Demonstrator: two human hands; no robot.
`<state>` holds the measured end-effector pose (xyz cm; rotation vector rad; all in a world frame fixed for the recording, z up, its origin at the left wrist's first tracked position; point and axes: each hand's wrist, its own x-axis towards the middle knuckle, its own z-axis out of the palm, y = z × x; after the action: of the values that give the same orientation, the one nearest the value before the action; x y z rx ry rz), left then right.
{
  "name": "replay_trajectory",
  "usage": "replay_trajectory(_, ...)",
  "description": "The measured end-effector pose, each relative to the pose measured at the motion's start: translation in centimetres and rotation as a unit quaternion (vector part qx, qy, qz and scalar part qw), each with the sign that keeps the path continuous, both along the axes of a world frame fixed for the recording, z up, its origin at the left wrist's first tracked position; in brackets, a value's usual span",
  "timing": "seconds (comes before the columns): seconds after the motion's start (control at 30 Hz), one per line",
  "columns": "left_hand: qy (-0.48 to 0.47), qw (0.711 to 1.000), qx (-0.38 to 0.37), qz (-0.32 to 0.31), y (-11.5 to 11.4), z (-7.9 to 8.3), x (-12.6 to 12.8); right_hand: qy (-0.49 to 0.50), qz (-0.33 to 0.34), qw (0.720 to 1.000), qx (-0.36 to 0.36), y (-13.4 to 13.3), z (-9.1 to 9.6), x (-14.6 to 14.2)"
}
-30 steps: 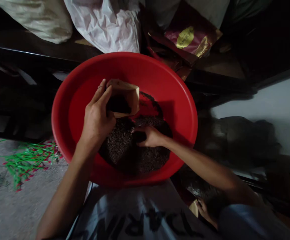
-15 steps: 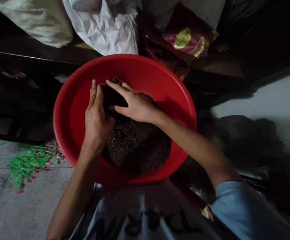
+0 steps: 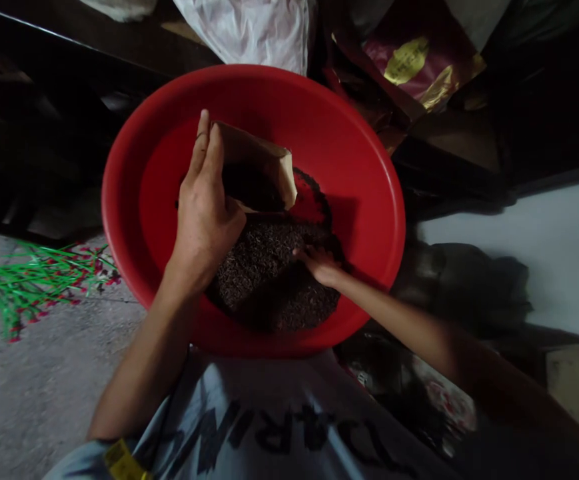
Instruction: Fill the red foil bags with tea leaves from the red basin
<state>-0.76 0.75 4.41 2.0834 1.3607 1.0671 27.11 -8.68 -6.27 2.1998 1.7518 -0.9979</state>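
A wide red basin [image 3: 124, 200] stands against my front, with a heap of dark, dry, loose shreds that look like tea leaves [image 3: 269, 273] in its bottom. My left hand [image 3: 206, 207] grips the left end of a brown paper bag [image 3: 289, 177], thumb on the near side and fingers straight along its end. The bag lies tipped on its side above the heap, its mouth towards the right, and dark matter shows inside. Lower right of it, my right hand [image 3: 322, 265] touches the heap with fingers slightly spread; the fingertips are partly lost in shadow.
Behind the basin are a white plastic sack [image 3: 254, 33] and a maroon and gold packet [image 3: 414, 63] on a dark ledge. Green sticks with red tips [image 3: 44, 280] lie scattered on the grey floor at left. Dark bundles [image 3: 474, 280] sit by the pale wall at right.
My right hand has left the bag's side and come down right onto the loose leaves. My left hand keeps its hold, and the bag's open mouth now shows. The view has shifted.
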Motion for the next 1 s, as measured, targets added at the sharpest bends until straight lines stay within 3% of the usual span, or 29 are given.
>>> replay_trajectory(0.07,-0.035,0.999,0.004,-0.017,0.0,-0.4,-0.3,0.029,-0.008,0.999,-0.02,-1.3,1.7,-2.1)
replay_trajectory(0.17,-0.056,0.998,0.011,-0.032,0.1,-1.1,-0.5,0.085,0.05,0.994,0.05,-2.5,3.8,-4.7)
replay_trajectory(0.3,-0.04,0.998,0.022,-0.033,0.2,-1.6,-0.5,0.129,0.068,0.978,0.151,-3.1,3.7,-6.1)
replay_trajectory(0.43,-0.025,0.999,0.042,-0.021,-0.2,-1.8,-0.1,0.236,0.015,0.953,0.189,-2.0,4.8,-5.6)
replay_trajectory(0.53,-0.001,0.998,0.061,-0.029,-0.5,-1.7,0.0,0.326,-0.015,0.899,0.294,0.6,8.2,-5.8)
replay_trajectory(0.6,0.014,0.997,0.069,-0.043,-0.6,-1.7,0.0,0.349,-0.023,0.838,0.418,3.4,10.4,-7.0)
replay_trajectory(0.67,0.011,0.997,0.066,-0.045,-0.5,-1.7,-0.1,0.345,0.001,0.784,0.517,6.6,12.0,-8.7)
replay_trajectory(0.7,0.002,0.997,0.06,-0.041,-0.4,-1.7,-0.3,0.331,0.038,0.776,0.536,7.9,12.5,-9.5)
replay_trajectory(0.77,-0.018,0.999,0.045,-0.025,0.1,-1.4,-0.6,0.285,0.121,0.783,0.54,9.9,13.3,-10.2)
replay_trajectory(0.83,-0.031,0.999,0.037,-0.003,0.8,-0.9,-1.3,0.236,0.159,0.787,0.548,10.7,13.6,-9.3)
replay_trajectory(0.93,-0.023,0.999,0.034,0.024,1.9,0.2,-2.6,0.195,0.083,0.776,0.594,10.8,11.7,-6.0)
replay_trajectory(1.0,0.001,0.999,0.025,0.034,2.5,1.0,-3.4,0.178,0.019,0.829,0.53,11.6,8.4,-4.4)
